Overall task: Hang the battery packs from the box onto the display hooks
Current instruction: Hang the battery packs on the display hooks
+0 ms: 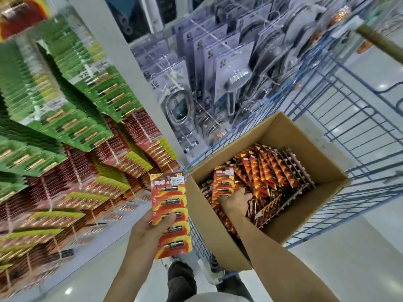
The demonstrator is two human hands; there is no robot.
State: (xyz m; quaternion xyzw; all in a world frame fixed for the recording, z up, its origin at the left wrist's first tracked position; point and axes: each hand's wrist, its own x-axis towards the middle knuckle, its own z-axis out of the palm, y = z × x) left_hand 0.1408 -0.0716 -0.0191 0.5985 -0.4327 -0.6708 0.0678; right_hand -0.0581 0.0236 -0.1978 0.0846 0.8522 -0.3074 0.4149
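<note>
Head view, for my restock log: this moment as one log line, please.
left grip: holds battery strip | right grip: in box, among packs, hold unclear

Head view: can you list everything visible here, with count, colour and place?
battery strip: one, red-orange, held up left of the box
loose battery packs: many, red-orange, piled inside the box
cardboard box: one, brown, open, sitting in the cart
wire cart: one, blue, right
green battery packs: many, hanging on the display, upper left
red and yellow battery packs: many, hanging lower left
clear blister packs: many, bluish-grey, hanging top centre
floor: pale, glossy
left hand: grips the battery strip, thumb across its front
right hand: in the box on the packs, fingers hidden
</note>
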